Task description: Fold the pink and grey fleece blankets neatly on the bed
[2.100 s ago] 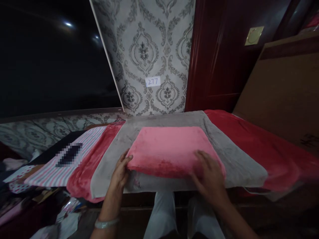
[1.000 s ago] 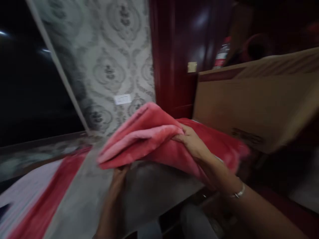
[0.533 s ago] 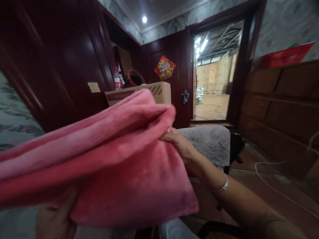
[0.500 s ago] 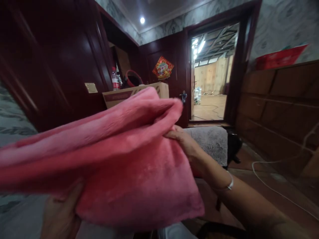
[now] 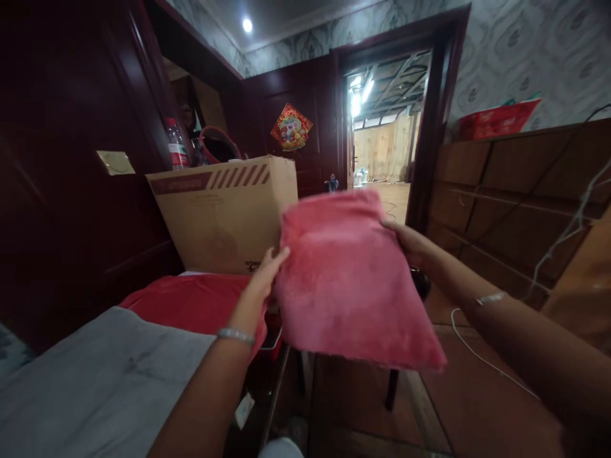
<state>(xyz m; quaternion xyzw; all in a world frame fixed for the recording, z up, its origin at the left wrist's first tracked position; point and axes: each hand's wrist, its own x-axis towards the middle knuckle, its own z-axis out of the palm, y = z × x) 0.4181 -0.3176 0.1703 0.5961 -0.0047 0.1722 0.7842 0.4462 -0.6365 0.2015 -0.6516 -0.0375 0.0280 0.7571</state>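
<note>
A pink plush cloth (image 5: 348, 273) is held up in front of me in a folded, roughly square shape, its lower right corner hanging down. My right hand (image 5: 405, 240) grips its upper right edge, with most fingers hidden behind the fabric. At the left edge of the cloth is my left hand (image 5: 270, 270), thumb and a fingertip showing against it, the other fingers partly hidden. The cloth is slightly blurred by motion. Below and left of it, a red cloth (image 5: 186, 302) lies partly over a surface beside a grey cloth (image 5: 109, 369).
A large cardboard box (image 5: 219, 216) stands behind on the left, with a bottle (image 5: 176, 146) on top. Brown stacked boxes (image 5: 506, 184) line the right wall, a red bag (image 5: 499, 119) above them. A white cable (image 5: 482, 356) trails over the tiled floor. Ahead is an open doorway (image 5: 382, 146).
The pink cloth has moved right and away from me and hangs in a compact fold instead of stretching left. Both hands moved with it. The view has turned, uncovering the cardboard box and red cloth.
</note>
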